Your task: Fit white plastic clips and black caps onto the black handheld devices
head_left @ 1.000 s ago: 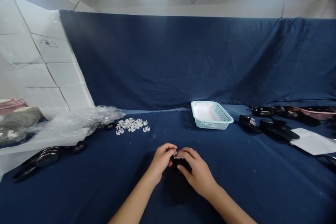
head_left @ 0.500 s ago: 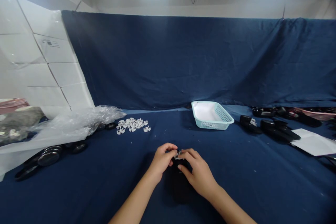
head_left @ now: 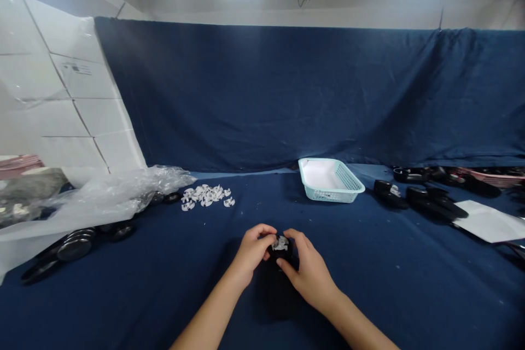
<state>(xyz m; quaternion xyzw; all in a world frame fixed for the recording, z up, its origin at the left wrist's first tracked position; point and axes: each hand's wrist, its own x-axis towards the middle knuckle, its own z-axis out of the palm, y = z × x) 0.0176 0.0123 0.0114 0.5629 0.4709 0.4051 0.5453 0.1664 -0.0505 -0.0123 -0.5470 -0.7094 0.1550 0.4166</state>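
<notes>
My left hand and my right hand are closed together on a long black part that lies on the blue cloth in front of me. A small white piece sits on the round top end of that part, between my thumbs and fingertips. The lower end of the black part shows as a dark shape between my wrists.
A heap of small white pieces lies ahead to the left. A pale blue basket stands ahead to the right. Several black parts and a white sheet lie at the right. Clear plastic and black discs are at the left.
The fingers of my right hand have drawn back off the top of the black part, so the white piece on it now shows. Both hands stay in the same place.
</notes>
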